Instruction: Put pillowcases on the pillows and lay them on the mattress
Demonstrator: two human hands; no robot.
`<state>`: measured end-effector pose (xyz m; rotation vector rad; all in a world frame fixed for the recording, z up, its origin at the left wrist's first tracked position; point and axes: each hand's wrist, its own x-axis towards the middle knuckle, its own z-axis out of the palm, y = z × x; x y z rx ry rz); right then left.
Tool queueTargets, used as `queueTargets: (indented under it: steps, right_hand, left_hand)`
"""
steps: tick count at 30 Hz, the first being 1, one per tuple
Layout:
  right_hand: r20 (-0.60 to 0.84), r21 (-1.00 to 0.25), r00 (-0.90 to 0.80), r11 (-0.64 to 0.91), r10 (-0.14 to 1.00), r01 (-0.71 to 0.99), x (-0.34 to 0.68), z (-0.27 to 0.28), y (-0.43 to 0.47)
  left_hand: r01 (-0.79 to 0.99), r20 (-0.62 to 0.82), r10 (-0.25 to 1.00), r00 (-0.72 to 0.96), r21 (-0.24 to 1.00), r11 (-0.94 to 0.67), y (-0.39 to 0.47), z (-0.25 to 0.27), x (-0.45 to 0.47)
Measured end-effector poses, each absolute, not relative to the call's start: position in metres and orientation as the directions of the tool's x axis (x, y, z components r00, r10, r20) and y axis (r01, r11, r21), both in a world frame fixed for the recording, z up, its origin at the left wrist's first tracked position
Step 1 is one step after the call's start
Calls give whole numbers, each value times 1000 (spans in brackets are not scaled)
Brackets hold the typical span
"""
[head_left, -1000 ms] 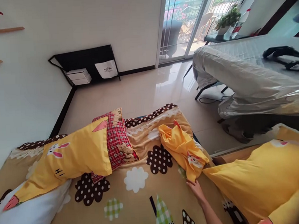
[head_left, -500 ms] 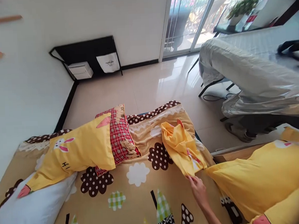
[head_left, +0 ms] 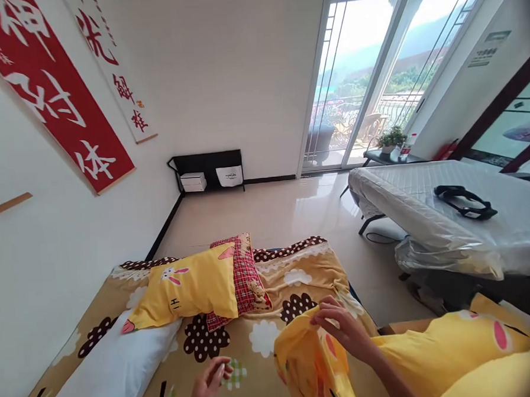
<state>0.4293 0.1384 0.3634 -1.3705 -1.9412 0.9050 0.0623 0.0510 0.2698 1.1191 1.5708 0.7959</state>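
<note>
My right hand [head_left: 338, 325] is closed on the upper edge of a yellow pillowcase [head_left: 295, 354], which hangs crumpled above the bed. Pink and dark print shows in its folds. Lower and to the left, my left hand [head_left: 212, 380] hovers over the patterned bedsheet [head_left: 266, 337] with loosely bent fingers and nothing visible in them. Beyond it, a yellow rabbit-print pillowcase [head_left: 203, 287] lies partly over a red plaid pillow [head_left: 245, 276] and a white pillow [head_left: 118, 366].
More yellow pillows [head_left: 450, 337] are piled at the right. A plastic-wrapped mattress [head_left: 425, 208] with a black strap-like object [head_left: 465, 201] on it stands beyond the tiled floor [head_left: 274, 207]. Sliding glass doors [head_left: 352, 87] are at the back, and red scrolls [head_left: 65, 108] hang at the left.
My right hand has lifted the yellow pillowcase off the bed and brought it nearer. My left hand has come into view. The camera has tilted up, showing more wall and doors.
</note>
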Motion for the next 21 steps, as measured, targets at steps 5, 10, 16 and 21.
queueTargets:
  steps: [5, 10, 16, 21]
  right_hand:
    - [214, -813, -531, 451, 820, 369, 394, 437, 120]
    - [291, -858, -671, 496, 682, 132, 341, 466, 110]
    - [252, -869, -693, 474, 675, 146, 309, 460, 114]
    - [139, -903, -507, 318, 851, 288, 302, 442, 118]
  left_hand:
    - [182, -56, 990, 127, 983, 32, 72, 349, 66]
    - [273, 64, 928, 366, 946, -173, 80, 404, 89]
    - [241, -34, 862, 505, 965, -104, 103, 412, 92]
    - [333, 5, 950, 313, 936, -115, 103, 433, 82]
